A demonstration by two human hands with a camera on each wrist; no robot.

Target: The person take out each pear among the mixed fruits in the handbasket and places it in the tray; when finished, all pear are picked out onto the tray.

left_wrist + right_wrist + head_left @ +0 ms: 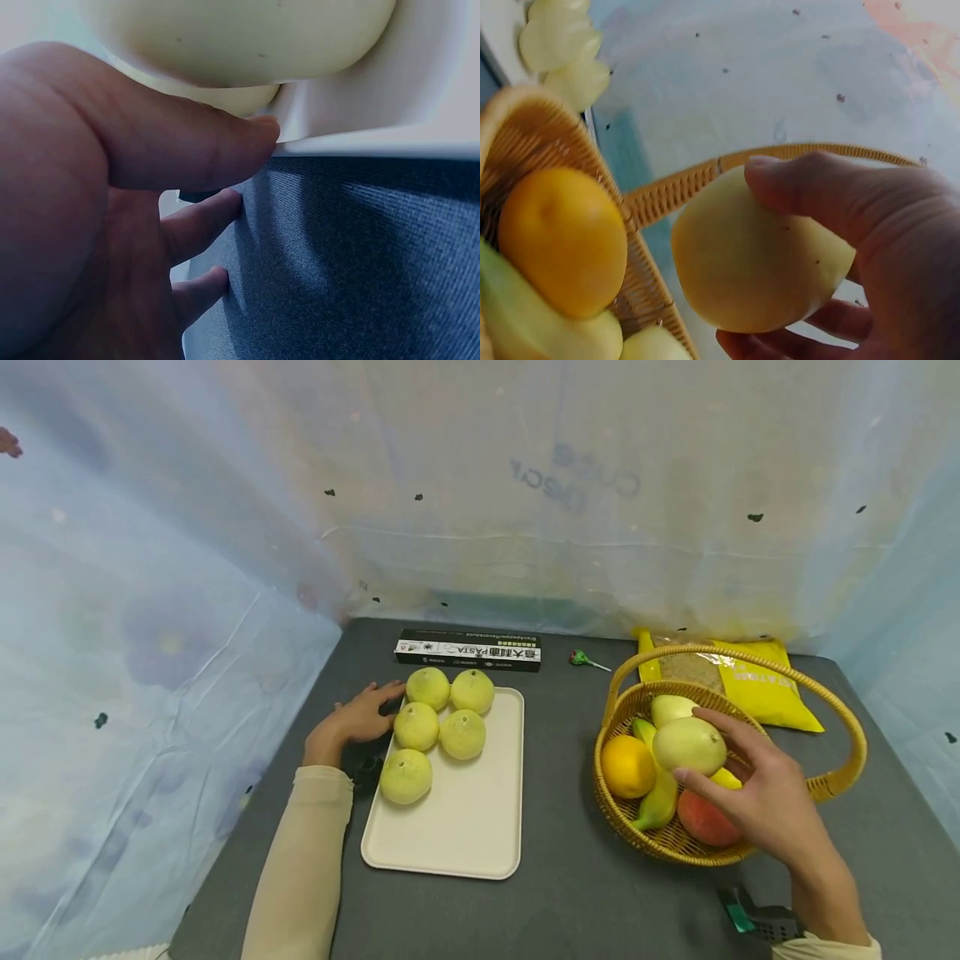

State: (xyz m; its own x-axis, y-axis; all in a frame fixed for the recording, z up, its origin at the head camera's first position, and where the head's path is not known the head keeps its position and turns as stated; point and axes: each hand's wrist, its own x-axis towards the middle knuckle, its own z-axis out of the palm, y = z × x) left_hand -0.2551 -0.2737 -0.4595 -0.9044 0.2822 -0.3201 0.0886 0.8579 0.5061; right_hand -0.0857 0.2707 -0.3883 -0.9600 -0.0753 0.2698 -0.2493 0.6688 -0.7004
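Observation:
My right hand [772, 793] grips a pale yellow-green round fruit [688, 746] over the wicker basket [611, 810]. Thumb and fingers lie on opposite sides of this fruit [754, 255] in the right wrist view. Inside the basket are an orange [628, 767], a banana [658, 802], a peach [707, 820] and another pale fruit [670, 707]. At the cream tray's [465, 827] left edge, my left hand [362, 714] rests with its fingers extended. Its thumb [217, 146] is at the tray rim. Several pale yellow-green fruits [462, 734] sit in the tray's upper left part.
Behind the tray lies a black-and-white pasta box [468, 650]. A lollipop [581, 657] lies right of the box. Behind the basket is a yellow bag [768, 689]. The basket's handle [847, 727] arches up beside my right hand. Plastic sheeting [480, 527] encloses the grey table [570, 893].

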